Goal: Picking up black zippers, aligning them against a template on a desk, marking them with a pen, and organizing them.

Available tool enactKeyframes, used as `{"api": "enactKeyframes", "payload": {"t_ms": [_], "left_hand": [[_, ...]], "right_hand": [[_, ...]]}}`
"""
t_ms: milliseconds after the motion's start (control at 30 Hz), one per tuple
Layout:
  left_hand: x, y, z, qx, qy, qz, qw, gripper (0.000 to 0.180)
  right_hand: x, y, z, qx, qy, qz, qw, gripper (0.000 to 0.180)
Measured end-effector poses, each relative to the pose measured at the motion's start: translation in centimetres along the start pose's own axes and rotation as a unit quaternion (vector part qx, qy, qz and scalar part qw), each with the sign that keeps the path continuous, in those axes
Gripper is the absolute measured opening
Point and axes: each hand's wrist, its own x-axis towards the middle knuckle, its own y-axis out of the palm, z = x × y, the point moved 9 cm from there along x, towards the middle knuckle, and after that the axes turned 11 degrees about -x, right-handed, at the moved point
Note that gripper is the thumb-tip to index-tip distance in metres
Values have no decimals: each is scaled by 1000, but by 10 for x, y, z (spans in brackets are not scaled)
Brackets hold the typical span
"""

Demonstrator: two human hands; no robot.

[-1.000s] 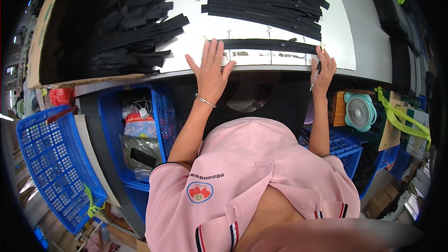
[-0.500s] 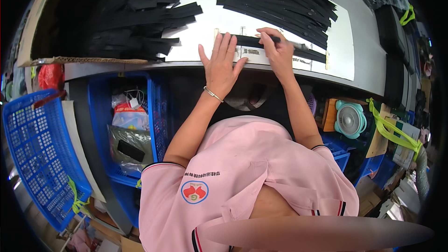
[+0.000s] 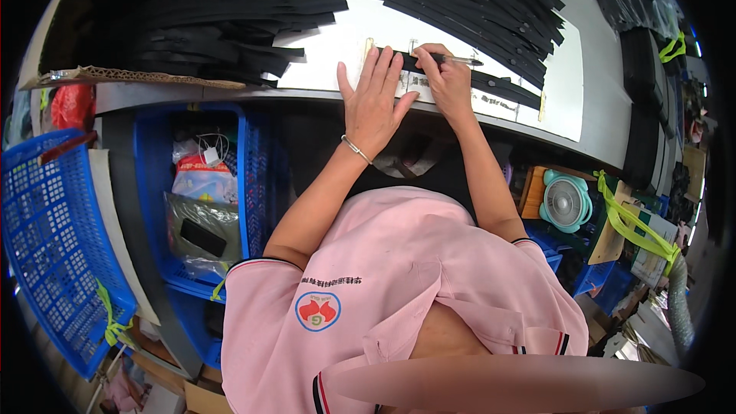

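A black fabric strip (image 3: 506,90) lies lengthwise along the near edge of a white board (image 3: 566,116) with dark marks on it. My left hand (image 3: 372,103), a bangle at its wrist, rests flat with fingers stretched out over the strip's left end. Close beside it, my right hand (image 3: 451,90) is closed round a dark pen (image 3: 462,60), whose clear end points right. The pen's tip is hidden by my fingers, so contact with the strip cannot be told. Just beyond lies a pile of similar black strips (image 3: 475,8).
Another heap of black strips (image 3: 253,19) spills from a cardboard box (image 3: 138,75) at left. Below the table edge stand a blue crate (image 3: 245,184) holding bags and a phone (image 3: 203,238), a blue basket (image 3: 54,238), and a small turquoise fan (image 3: 567,201). Wrapped black bundles (image 3: 636,0) sit far right.
My right hand has moved a little left along the strip with the pen, closer to my left hand. My left hand stays flat on the strip. The whole view has shifted slightly.
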Motion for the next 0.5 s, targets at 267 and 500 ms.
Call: {"api": "enactKeyframes", "payload": {"t_ms": [267, 500], "left_hand": [[0, 1, -1, 12, 5, -2, 1000, 66], [1, 0, 0, 13, -2, 3, 1000, 66]], "right_hand": [[-2, -4, -4, 15, 13, -18, 1000, 22], [-4, 5, -3, 20, -6, 47, 999, 25]]}}
